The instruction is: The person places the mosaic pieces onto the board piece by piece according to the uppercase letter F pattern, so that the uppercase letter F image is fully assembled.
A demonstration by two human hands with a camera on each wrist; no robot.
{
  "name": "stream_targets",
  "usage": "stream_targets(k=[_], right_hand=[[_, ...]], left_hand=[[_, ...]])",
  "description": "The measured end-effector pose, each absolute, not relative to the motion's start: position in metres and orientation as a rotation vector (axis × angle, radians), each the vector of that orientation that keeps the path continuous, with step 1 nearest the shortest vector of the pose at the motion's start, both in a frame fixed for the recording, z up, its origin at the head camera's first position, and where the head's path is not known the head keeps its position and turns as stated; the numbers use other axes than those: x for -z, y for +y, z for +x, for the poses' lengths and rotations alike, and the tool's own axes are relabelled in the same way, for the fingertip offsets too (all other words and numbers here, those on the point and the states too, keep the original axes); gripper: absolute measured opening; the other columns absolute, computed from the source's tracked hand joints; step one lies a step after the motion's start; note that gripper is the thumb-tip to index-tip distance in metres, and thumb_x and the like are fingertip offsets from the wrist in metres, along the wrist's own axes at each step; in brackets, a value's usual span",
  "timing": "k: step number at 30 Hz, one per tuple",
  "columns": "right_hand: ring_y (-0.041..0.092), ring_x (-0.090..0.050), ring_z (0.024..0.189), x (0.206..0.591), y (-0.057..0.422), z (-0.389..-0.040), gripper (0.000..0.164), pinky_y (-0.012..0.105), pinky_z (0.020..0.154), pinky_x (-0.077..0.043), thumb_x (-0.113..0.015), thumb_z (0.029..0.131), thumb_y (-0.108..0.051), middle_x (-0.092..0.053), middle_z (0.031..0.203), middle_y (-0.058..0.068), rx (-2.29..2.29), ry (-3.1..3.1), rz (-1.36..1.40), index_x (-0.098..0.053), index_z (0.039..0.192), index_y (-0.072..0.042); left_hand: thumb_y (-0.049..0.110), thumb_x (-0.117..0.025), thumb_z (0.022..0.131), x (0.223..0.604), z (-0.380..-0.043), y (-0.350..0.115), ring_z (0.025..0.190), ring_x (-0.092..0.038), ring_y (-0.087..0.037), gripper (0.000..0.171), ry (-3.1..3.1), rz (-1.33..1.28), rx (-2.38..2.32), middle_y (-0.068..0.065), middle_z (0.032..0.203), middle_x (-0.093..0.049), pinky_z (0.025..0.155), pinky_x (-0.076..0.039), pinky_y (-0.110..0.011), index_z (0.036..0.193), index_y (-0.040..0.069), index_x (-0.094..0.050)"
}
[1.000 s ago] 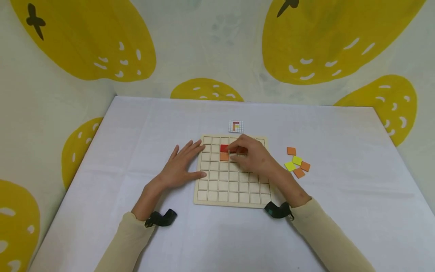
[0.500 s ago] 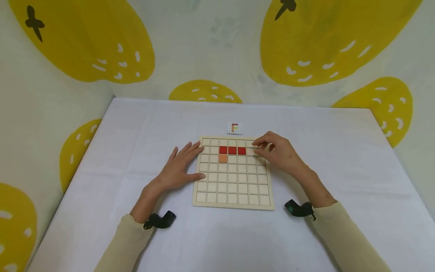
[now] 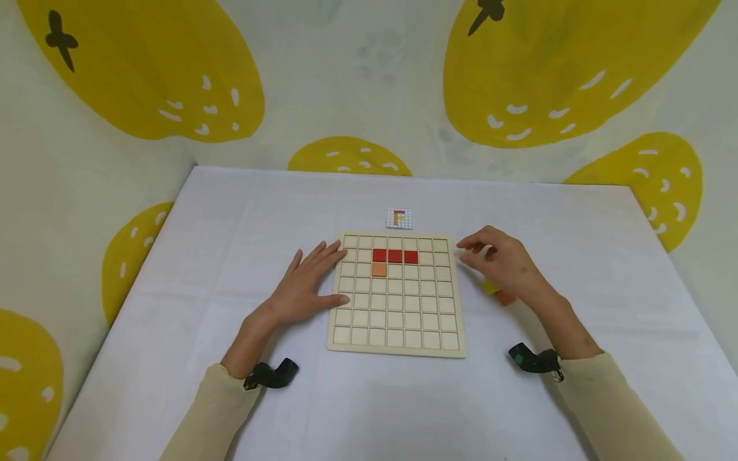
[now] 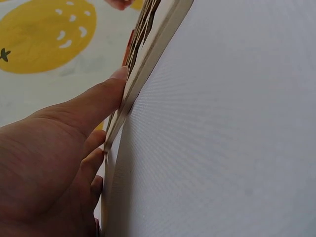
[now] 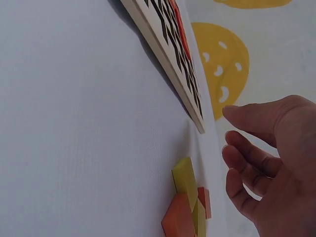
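A wooden grid board lies on the table in the head view. Three red tiles form a row in its upper part, and one orange tile sits just below the leftmost red one. Along the board's left edge rests my left hand, fingers spread, with the thumb on the rim. My right hand hovers beyond the board's right edge, its fingers loosely bent and nothing between them. Partly under it show a loose yellow tile and an orange one; the right wrist view shows several loose tiles.
A small printed card with a coloured grid pattern lies just behind the board. White cloth covers the table, which meets a painted wall at the back. Dark wrist-worn devices stick out near both cuffs.
My right hand has drawn away from the orange tile on the board and moved right, towards the loose tiles. All three red tiles now show. My left hand stays in place.
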State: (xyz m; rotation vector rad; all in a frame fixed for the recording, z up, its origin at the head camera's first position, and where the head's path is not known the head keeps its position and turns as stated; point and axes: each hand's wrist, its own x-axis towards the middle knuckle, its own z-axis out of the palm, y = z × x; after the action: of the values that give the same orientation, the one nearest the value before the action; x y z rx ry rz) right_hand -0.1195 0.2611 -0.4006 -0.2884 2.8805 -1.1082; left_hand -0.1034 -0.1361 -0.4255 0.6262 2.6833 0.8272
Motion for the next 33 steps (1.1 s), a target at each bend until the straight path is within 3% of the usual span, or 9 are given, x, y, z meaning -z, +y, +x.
stream_targets(k=[15,18,25,28,33], right_hand=[[0.016,-0.056,0.096,0.4,0.289,-0.111,0.022,0.01,0.08,-0.042,-0.077,0.095,-0.014,-0.068,0.109,0.007,1.064,2.89,-0.233,-0.077,0.116,-0.01],[0.022,-0.055,0.104,0.401,0.296,-0.11,0.024,0.016,0.084,-0.042,-0.077,0.095,-0.014,-0.065,0.115,0.01,1.052,2.872,-0.207,-0.076,0.118,-0.008],[0.035,-0.055,0.117,0.403,0.308,-0.111,0.033,0.045,0.095,-0.047,-0.077,0.093,-0.016,-0.06,0.125,0.018,0.934,2.819,-0.153,-0.072,0.124,-0.004],[0.036,-0.056,0.116,0.403,0.312,-0.112,0.036,0.048,0.096,-0.049,-0.079,0.092,-0.017,-0.06,0.125,0.019,0.894,2.813,-0.168,-0.071,0.125,-0.003],[0.033,-0.055,0.116,0.402,0.316,-0.112,0.041,0.044,0.095,-0.048,-0.082,0.09,-0.021,-0.061,0.126,0.018,0.885,2.785,-0.187,-0.071,0.126,-0.004]], left_hand=[[0.044,-0.078,0.091,0.427,-0.103,-0.136,0.166,-0.01,-0.029,0.09,2.681,0.616,-0.827,0.0,0.177,-0.02,0.132,0.003,-0.062,0.165,0.02,-0.032],[0.043,-0.078,0.091,0.427,-0.103,-0.136,0.166,-0.01,-0.029,0.09,2.685,0.622,-0.831,-0.001,0.176,-0.021,0.131,0.003,-0.063,0.165,0.019,-0.032],[0.044,-0.078,0.091,0.428,-0.103,-0.136,0.166,-0.01,-0.029,0.091,2.679,0.62,-0.835,0.0,0.176,-0.02,0.131,0.003,-0.063,0.165,0.02,-0.033],[0.044,-0.078,0.091,0.428,-0.104,-0.136,0.166,-0.01,-0.029,0.09,2.681,0.627,-0.841,0.0,0.176,-0.021,0.131,0.003,-0.063,0.165,0.02,-0.032],[0.044,-0.079,0.091,0.428,-0.103,-0.137,0.166,-0.011,-0.03,0.09,2.683,0.634,-0.849,0.0,0.176,-0.021,0.131,0.002,-0.064,0.165,0.02,-0.033]])
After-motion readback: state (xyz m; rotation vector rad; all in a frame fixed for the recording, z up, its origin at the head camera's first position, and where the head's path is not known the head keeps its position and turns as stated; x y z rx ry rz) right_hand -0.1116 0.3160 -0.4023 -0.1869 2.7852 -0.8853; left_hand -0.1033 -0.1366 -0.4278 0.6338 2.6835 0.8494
